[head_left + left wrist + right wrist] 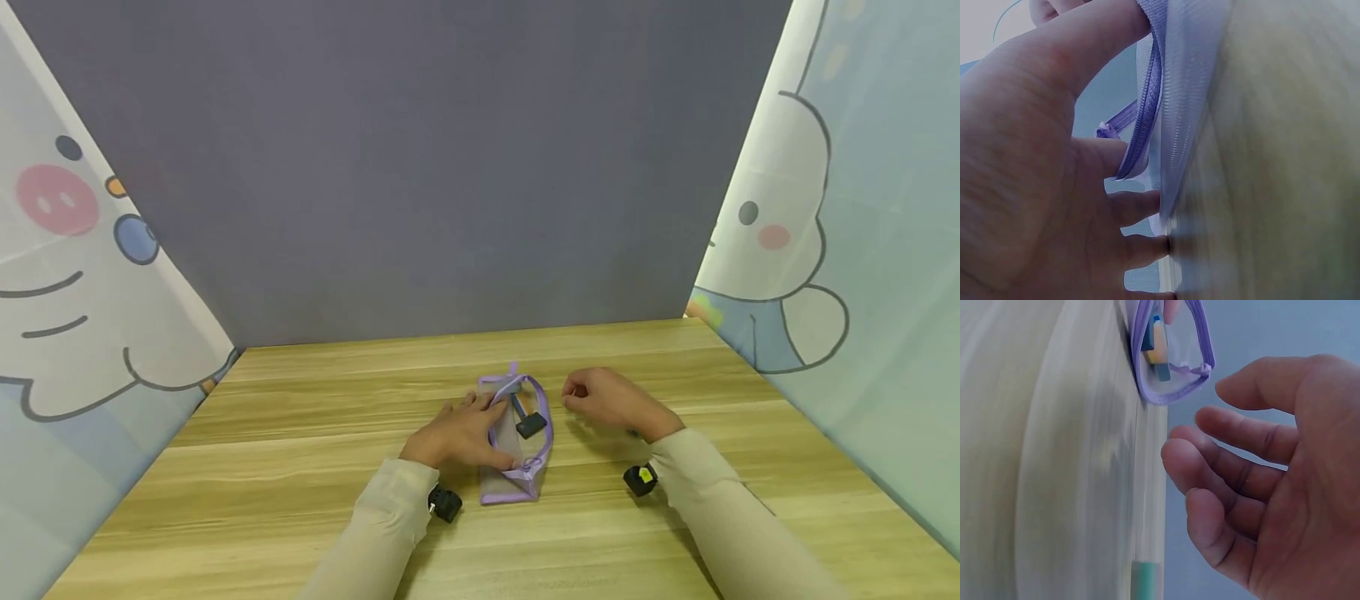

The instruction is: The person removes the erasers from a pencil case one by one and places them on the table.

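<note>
A mesh pouch [495, 483] with purple trim lies on the table, its zipped mouth open. My left hand [461, 433] spreads over its left side, the thumb at the near end. In the left wrist view, that thumb and index finger touch the zipper edge [1147, 115]. Inside the pouch sits a dark item [531, 425] with a blocky head and slim handle, like a small hammer, with an orange piece [523, 405] beside it. To the right of the pouch hovers my right hand [611, 400], fingers loosely curled and holding nothing.
The wood-grain table [315, 417] meets a dark grey panel [450, 208] at the back. Cartoon-printed sheets [885, 250] stand at both sides. A green-ended object [1146, 581] shows low in the right wrist view. Black devices [445, 504] are strapped at both wrists.
</note>
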{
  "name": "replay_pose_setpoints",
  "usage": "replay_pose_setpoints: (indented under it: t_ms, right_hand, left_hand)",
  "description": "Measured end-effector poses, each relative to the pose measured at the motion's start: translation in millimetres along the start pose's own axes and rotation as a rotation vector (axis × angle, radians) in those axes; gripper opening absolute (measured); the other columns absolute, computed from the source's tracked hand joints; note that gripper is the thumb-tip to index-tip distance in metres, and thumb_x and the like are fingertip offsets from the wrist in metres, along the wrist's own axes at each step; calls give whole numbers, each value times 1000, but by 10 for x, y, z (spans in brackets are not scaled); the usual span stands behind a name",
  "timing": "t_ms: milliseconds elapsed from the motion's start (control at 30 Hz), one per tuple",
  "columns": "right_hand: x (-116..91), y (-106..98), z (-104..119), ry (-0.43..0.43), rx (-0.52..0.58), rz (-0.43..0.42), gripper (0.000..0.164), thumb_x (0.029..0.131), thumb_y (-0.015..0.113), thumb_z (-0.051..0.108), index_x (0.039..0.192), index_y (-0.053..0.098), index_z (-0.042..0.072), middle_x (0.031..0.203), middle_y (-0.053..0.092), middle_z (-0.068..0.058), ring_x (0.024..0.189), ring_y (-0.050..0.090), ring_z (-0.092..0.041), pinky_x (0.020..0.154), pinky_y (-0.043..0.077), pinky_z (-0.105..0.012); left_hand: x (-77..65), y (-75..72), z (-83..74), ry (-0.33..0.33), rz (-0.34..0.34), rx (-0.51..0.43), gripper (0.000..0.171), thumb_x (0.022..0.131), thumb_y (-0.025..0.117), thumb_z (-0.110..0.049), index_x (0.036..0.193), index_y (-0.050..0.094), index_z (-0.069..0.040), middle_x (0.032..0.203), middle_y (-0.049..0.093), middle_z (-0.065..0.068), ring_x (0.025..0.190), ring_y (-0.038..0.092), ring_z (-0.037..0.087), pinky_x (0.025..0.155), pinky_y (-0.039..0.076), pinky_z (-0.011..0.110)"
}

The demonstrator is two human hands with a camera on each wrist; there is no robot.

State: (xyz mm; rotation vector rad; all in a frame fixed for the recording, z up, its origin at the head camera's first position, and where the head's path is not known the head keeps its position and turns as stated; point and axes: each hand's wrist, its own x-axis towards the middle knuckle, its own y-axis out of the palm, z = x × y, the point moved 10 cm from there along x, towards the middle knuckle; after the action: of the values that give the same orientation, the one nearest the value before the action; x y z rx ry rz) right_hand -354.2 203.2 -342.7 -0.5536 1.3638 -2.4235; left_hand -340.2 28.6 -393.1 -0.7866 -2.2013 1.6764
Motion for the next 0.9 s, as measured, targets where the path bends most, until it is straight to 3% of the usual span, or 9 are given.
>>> replay_pose_setpoints:
  t_ms: [467,900]
  right_hand:
    - [123,53,66,-10,12,27,14,95,62,17,99,73,8,83,64,6,71,55,-10,68,48,-32]
    - [101,168,264,-60,35,40,12,92,64,14,98,72,6,81,66,7,73,58,-8,69,50,-29]
  left_hand:
    - [0,7,12,-10,4,-10,104,78,69,-67,160,30,-16,164,22,13,149,13,43,116,13,64]
    - [-21,-7,-26,7,14,10,105,79,69,-67,160,28,-16,164,21,15,149,14,45,114,15,67]
